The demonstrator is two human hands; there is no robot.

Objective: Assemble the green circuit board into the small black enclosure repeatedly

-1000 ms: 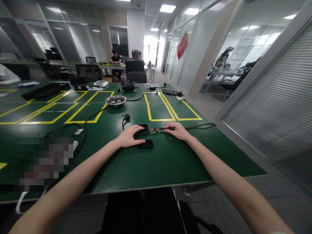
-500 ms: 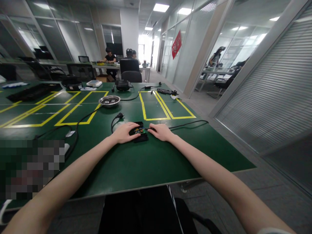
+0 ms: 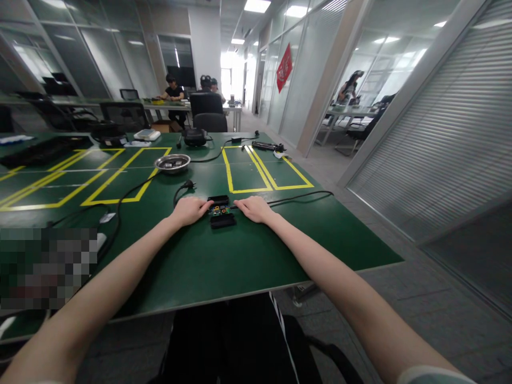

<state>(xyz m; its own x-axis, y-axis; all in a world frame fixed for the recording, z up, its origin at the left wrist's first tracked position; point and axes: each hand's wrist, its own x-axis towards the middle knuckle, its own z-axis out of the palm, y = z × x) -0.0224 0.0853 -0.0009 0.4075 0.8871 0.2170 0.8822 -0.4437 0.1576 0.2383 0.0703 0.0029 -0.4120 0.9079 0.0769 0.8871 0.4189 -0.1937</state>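
A small circuit board [image 3: 221, 210] with yellow-ringed coils lies between two black plastic case halves [image 3: 223, 221], one behind it and one in front. My left hand [image 3: 190, 210] is closed at the board's left end, where a short black power cord with a plug [image 3: 189, 185] runs in under the fingers; the exact grip is hidden. On the other side, my right hand [image 3: 255, 208] pinches a black cable [image 3: 296, 199] close to the board's right end. That cable trails off rightward across the green table.
A metal bowl [image 3: 172, 163] with small metal parts stands behind my left hand. Yellow tape outlines [image 3: 250, 190] mark the green table [image 3: 256, 256]. Farther back lie a black device [image 3: 195, 137], a folded black tripod-like item [image 3: 268, 146] and cords. People sit in the background.
My left hand has drawn back leftward off the board, uncovering it and both case halves. My right hand stays at the cable end. The whole view has shifted slightly.
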